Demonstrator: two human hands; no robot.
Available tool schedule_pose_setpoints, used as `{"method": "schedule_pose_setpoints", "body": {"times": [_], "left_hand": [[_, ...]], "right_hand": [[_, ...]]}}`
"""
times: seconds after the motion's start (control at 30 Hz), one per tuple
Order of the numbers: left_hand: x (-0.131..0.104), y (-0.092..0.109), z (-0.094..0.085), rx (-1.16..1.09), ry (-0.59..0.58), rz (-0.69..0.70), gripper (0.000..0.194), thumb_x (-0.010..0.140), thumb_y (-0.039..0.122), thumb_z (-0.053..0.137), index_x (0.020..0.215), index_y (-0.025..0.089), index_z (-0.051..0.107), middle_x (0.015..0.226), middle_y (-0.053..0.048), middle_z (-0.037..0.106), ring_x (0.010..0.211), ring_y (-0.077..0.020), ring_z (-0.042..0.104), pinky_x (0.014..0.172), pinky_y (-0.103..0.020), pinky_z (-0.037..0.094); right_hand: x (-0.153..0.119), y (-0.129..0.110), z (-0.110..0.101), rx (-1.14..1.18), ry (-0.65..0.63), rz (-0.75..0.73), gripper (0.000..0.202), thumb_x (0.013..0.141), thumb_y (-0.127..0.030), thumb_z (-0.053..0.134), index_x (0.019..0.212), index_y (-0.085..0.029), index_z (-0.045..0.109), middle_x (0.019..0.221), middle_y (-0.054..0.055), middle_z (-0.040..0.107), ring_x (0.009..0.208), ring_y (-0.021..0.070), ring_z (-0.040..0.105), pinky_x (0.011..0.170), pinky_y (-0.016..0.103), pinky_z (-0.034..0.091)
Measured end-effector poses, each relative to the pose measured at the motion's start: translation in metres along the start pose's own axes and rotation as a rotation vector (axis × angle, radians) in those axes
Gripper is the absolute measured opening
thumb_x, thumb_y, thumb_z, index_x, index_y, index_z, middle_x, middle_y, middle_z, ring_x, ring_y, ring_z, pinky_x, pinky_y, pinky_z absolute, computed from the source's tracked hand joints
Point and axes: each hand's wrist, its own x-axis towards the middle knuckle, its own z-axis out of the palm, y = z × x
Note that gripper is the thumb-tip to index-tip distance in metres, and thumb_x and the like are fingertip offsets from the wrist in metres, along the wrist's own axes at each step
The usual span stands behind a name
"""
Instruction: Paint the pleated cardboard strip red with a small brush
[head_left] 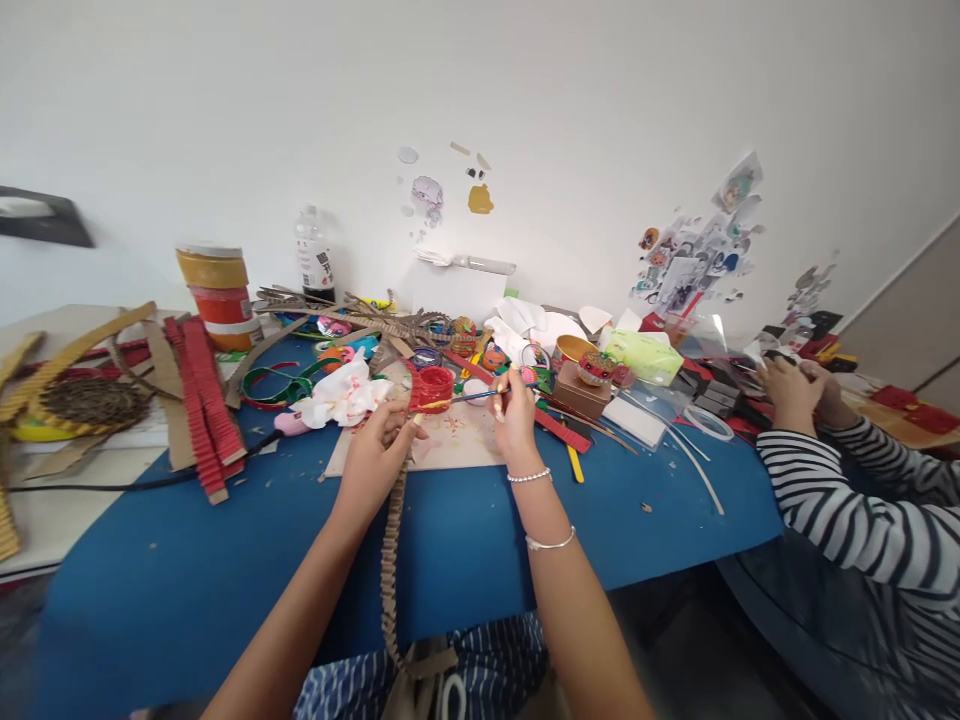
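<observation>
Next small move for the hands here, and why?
Probably a short, light brush stroke beside the left fingertips. The right hand holds the paintbrush with its tip pointing toward the left hand, close by the yellow streak. The left hand steadies the corrugated cardboard strip, which hangs below it.

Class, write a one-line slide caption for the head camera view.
Left hand grips a corrugated cardboard strip while the right steadies a slim paintbrush beside it.
</observation>
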Motion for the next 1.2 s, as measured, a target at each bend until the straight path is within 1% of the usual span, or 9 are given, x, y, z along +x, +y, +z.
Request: {"method": "schedule_pose_setpoints", "body": {"times": [0.13, 0.23, 0.37, 0.57, 0.7, 0.87, 1.07, 1.2], "left_hand": [[-0.0011, -0.0010, 0.0026, -0.022, 0.015, 0.014, 0.027, 0.075, 0.031, 0.046, 0.098, 0.017, 0.046, 0.062, 0.002, 0.058, 0.051, -0.0105, 0.051, 0.048, -0.020, 0.036], [-0.0012, -0.0032, 0.0040, -0.046, 0.019, 0.018, 0.027, 0.075, 0.030, 0.047, 0.098, 0.017, 0.046, 0.063, 0.003, 0.057, 0.047, -0.0091, 0.049, 0.047, -0.020, 0.036], [-0.0019, -0.0037, 0.0048, -0.090, 0.009, 0.018, 0.027, 0.075, 0.031, 0.048, 0.098, 0.017, 0.047, 0.062, 0.002, 0.057, 0.054, -0.0109, 0.054, 0.050, -0.020, 0.038], [-0.0026, -0.0029, 0.0059, -0.140, -0.020, 0.002, 0.032, 0.074, 0.032, 0.050, 0.101, 0.015, 0.048, 0.071, -0.002, 0.062, 0.059, -0.0118, 0.055, 0.053, -0.022, 0.042], [-0.0020, -0.0059, 0.0071, -0.173, -0.044, -0.024, 0.035, 0.073, 0.031, 0.049, 0.105, 0.015, 0.045, 0.076, -0.003, 0.062, 0.054, -0.0099, 0.052, 0.051, -0.022, 0.042], [-0.0025, -0.0055, 0.0075, -0.200, -0.059, -0.041, 0.033, 0.073, 0.024, 0.045, 0.104, 0.014, 0.044, 0.080, -0.004, 0.062, 0.047, -0.0067, 0.048, 0.051, -0.022, 0.042], [-0.0023, -0.0064, 0.0077, -0.217, -0.058, -0.061, 0.030, 0.073, 0.024, 0.045, 0.102, 0.014, 0.044, 0.078, -0.003, 0.063, 0.045, -0.0065, 0.047, 0.049, -0.022, 0.042], [-0.0022, -0.0056, 0.0081, -0.224, -0.058, -0.058, 0.027, 0.073, 0.025, 0.045, 0.099, 0.015, 0.044, 0.077, -0.003, 0.063, 0.045, -0.0062, 0.047, 0.048, -0.021, 0.042]], "right_hand": [[-0.0004, 0.0012, -0.0026, -0.036, 0.029, -0.036, 0.033, 0.075, -0.039, 0.044, 0.050, -0.018, 0.038, 0.034, -0.009, 0.033, 0.030, 0.0030, 0.024, 0.035, 0.020, 0.016], [-0.0002, 0.0015, -0.0041, -0.049, 0.044, -0.032, 0.033, 0.075, -0.039, 0.044, 0.051, -0.018, 0.038, 0.036, -0.009, 0.034, 0.030, 0.0029, 0.025, 0.035, 0.019, 0.016], [-0.0004, 0.0010, -0.0051, -0.045, 0.051, -0.018, 0.033, 0.076, -0.039, 0.042, 0.051, -0.018, 0.038, 0.034, -0.009, 0.033, 0.030, 0.0030, 0.025, 0.034, 0.019, 0.016], [-0.0010, -0.0006, -0.0052, -0.032, 0.107, -0.057, 0.031, 0.077, -0.033, 0.041, 0.050, -0.018, 0.038, 0.035, -0.008, 0.035, 0.029, 0.0027, 0.026, 0.035, 0.019, 0.017], [-0.0014, -0.0017, -0.0046, -0.042, 0.110, -0.061, 0.031, 0.077, -0.031, 0.040, 0.049, -0.018, 0.039, 0.032, -0.008, 0.033, 0.029, 0.0034, 0.026, 0.035, 0.019, 0.018], [-0.0017, -0.0014, -0.0053, -0.032, 0.113, -0.047, 0.031, 0.076, -0.034, 0.043, 0.050, -0.018, 0.039, 0.032, -0.008, 0.033, 0.030, 0.0034, 0.026, 0.034, 0.019, 0.018], [-0.0001, -0.0007, -0.0071, 0.036, 0.099, -0.050, 0.033, 0.076, -0.035, 0.044, 0.049, -0.018, 0.037, 0.032, -0.009, 0.032, 0.030, 0.0029, 0.025, 0.034, 0.018, 0.016], [-0.0001, -0.0014, -0.0062, 0.030, 0.092, -0.040, 0.033, 0.076, -0.034, 0.044, 0.049, -0.018, 0.037, 0.032, -0.009, 0.032, 0.029, 0.0027, 0.025, 0.034, 0.018, 0.016]]}}
